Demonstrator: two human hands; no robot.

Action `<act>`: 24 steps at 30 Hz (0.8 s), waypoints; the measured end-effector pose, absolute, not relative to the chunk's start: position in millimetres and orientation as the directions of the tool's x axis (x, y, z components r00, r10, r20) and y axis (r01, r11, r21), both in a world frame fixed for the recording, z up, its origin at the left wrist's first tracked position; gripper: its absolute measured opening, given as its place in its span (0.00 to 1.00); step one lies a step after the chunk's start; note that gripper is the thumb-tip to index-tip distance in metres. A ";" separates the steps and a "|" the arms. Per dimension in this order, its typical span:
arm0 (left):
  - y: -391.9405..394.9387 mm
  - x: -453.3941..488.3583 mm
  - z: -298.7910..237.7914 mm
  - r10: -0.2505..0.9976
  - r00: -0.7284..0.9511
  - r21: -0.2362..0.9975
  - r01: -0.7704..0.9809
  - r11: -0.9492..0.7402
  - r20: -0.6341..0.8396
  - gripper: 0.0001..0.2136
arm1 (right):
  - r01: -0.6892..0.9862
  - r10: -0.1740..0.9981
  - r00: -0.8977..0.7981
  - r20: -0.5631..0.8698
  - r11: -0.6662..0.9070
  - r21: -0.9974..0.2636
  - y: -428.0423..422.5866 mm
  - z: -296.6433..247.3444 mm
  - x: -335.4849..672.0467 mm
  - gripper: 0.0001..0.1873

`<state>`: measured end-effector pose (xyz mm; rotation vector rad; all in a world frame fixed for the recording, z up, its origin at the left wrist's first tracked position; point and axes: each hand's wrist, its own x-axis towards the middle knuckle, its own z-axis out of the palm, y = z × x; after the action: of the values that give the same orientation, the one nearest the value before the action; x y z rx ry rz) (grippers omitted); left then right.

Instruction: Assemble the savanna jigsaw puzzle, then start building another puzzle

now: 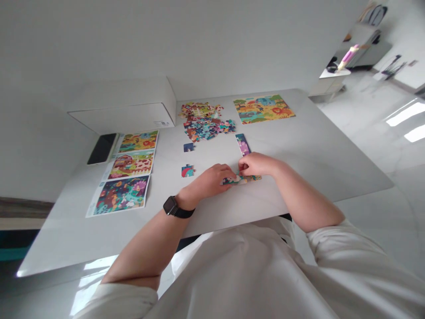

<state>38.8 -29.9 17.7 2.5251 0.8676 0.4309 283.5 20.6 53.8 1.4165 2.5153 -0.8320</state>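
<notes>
My left hand (pixel 210 179), with a black watch on its wrist, and my right hand (pixel 255 164) meet over a short strip of joined puzzle pieces (pixel 247 178) on the white table (pixel 292 146). Both hands have fingers curled and pressed on the strip. A second joined strip (pixel 243 144) lies just beyond my right hand. Two loose pieces (pixel 187 170) (pixel 188 147) lie to the left. A heap of loose pieces (pixel 206 122) sits farther back.
A finished puzzle (pixel 263 108) lies at the back right. A sheet with three reference pictures (pixel 128 170) lies at the left, beside a black phone (pixel 102 148) and a white box (pixel 126 106). Shiny floor lies past the table's right edge.
</notes>
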 end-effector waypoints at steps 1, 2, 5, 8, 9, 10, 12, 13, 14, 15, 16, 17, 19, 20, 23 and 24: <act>-29.4 40.1 15.8 0.636 0.755 0.493 0.498 -0.714 0.159 0.13 | 0.828 0.753 -0.542 -0.373 0.402 -0.392 21.4 54.3 284.5 0.03; -29.0 41.1 14.0 0.635 0.754 0.492 0.494 -0.716 0.168 0.13 | 0.831 0.758 -0.537 -0.369 0.400 -0.388 22.1 54.8 285.3 0.03; -28.0 43.3 9.6 0.639 0.748 0.484 0.498 -0.719 0.180 0.13 | 0.828 0.769 -0.538 -0.346 0.404 -0.389 24.2 54.7 287.5 0.04; -27.6 44.6 7.0 0.643 0.746 0.467 0.511 -0.721 0.176 0.13 | 0.823 0.768 -0.546 -0.336 0.416 -0.387 26.5 52.6 289.5 0.05; -27.6 44.9 6.5 0.643 0.746 0.460 0.515 -0.723 0.174 0.14 | 0.823 0.766 -0.548 -0.337 0.421 -0.382 27.2 51.9 290.1 0.05; -27.6 45.2 6.0 0.642 0.747 0.454 0.518 -0.725 0.173 0.14 | 0.823 0.764 -0.550 -0.338 0.426 -0.376 27.8 51.5 290.5 0.05; -27.6 45.5 5.2 0.640 0.748 0.444 0.521 -0.729 0.173 0.14 | 0.824 0.760 -0.552 -0.344 0.431 -0.368 28.5 51.3 291.0 0.05; -27.6 45.6 4.9 0.639 0.749 0.439 0.522 -0.731 0.173 0.14 | 0.824 0.758 -0.552 -0.348 0.431 -0.367 28.8 51.6 291.1 0.05; -27.6 45.8 4.5 0.638 0.750 0.435 0.523 -0.733 0.173 0.14 | 0.825 0.757 -0.550 -0.352 0.428 -0.368 28.9 52.1 291.3 0.05; -27.7 45.9 4.3 0.639 0.750 0.430 0.526 -0.734 0.173 0.14 | 0.828 0.760 -0.546 -0.354 0.422 -0.370 29.1 52.7 291.6 0.06; -27.7 46.1 4.1 0.639 0.749 0.425 0.529 -0.735 0.173 0.14 | 0.831 0.765 -0.538 -0.355 0.412 -0.373 29.5 53.5 292.4 0.06; -27.7 46.4 4.0 0.640 0.749 0.420 0.532 -0.735 0.172 0.14 | 0.836 0.773 -0.528 -0.352 0.400 -0.376 30.0 54.2 293.7 0.06; -27.9 47.0 4.1 0.639 0.750 0.413 0.534 -0.737 0.170 0.14 | 0.845 0.796 -0.502 -0.338 0.368 -0.389 31.8 55.4 298.3 0.06; -28.0 47.4 4.2 0.636 0.753 0.413 0.532 -0.739 0.168 0.14 | 0.847 0.807 -0.490 -0.328 0.354 -0.396 33.1 55.5 301.8 0.05; -28.9 48.1 4.9 0.621 0.766 0.419 0.515 -0.748 0.167 0.15 | 0.842 0.809 -0.480 -0.339 0.318 -0.435 37.9 53.4 315.3 0.06; -29.4 48.2 5.3 0.618 0.768 0.420 0.511 -0.750 0.169 0.15 | 0.840 0.797 -0.482 -0.364 0.302 -0.451 39.6 52.0 319.9 0.06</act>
<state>48.2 -29.4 5.3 2.6119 0.8641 0.4252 319.9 39.6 52.0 1.5592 2.4769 -0.9281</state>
